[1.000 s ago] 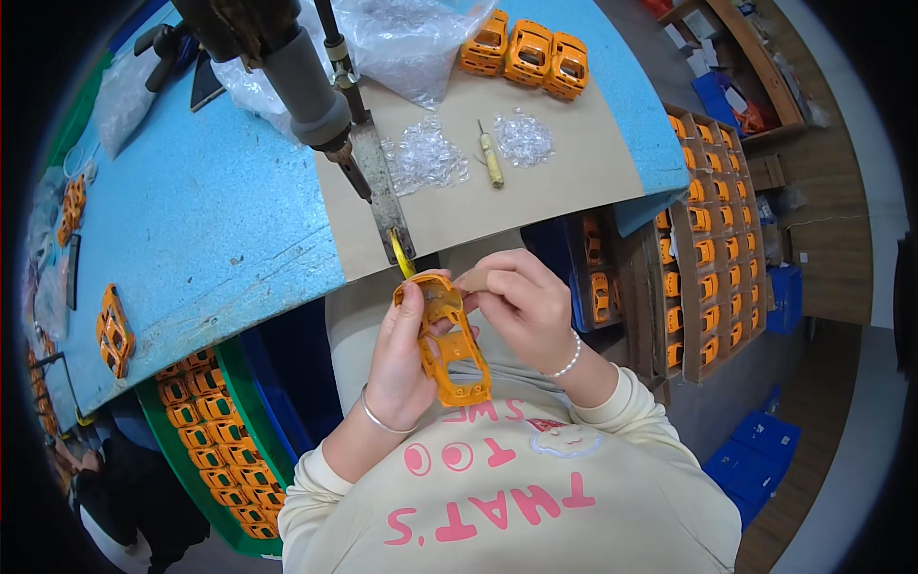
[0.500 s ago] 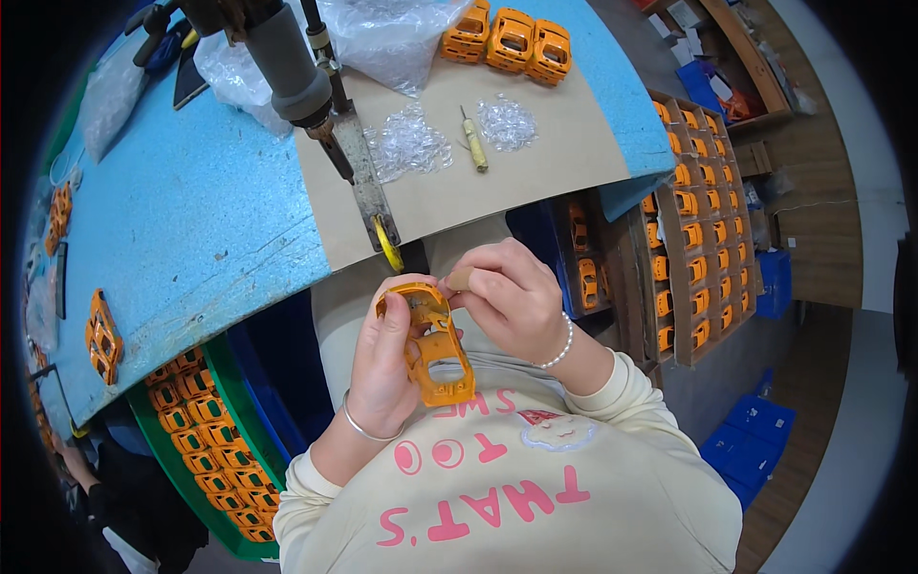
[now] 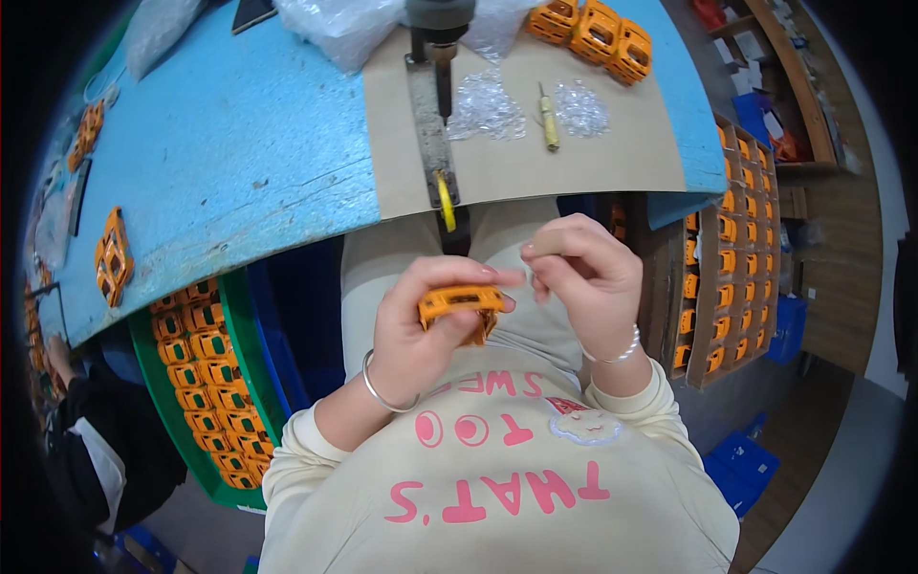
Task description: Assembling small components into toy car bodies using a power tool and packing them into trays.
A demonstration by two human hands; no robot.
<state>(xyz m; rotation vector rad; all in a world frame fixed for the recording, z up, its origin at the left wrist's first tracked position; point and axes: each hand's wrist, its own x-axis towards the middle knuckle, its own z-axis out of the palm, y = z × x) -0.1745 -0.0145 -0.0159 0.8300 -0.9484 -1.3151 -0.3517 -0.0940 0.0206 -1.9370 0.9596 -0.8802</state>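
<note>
My left hand is closed around an orange toy car body shell, held above my lap with one end facing me. Its thumb lies across the near side and its fingers curl over the top. To the right, my right hand is apart from the shell, thumb and fingertips pinched together. Whatever sits in that pinch, if anything, is too small to make out. A tan wrap covers part of one finger. Past the hands, a metal bar with a yellow end piece reaches to the table edge under a dark machine head.
Brown paper on the blue table bears piles of small clear pieces and a yellow-handled pointed tool. More orange shells stand behind. A green crate and a divided cardboard box hold many shells.
My left hand has turned the shell from its open hollow side to end-on. The right hand has drawn away from it to the right. The whole view has shifted, so the table sits farther right and higher.
</note>
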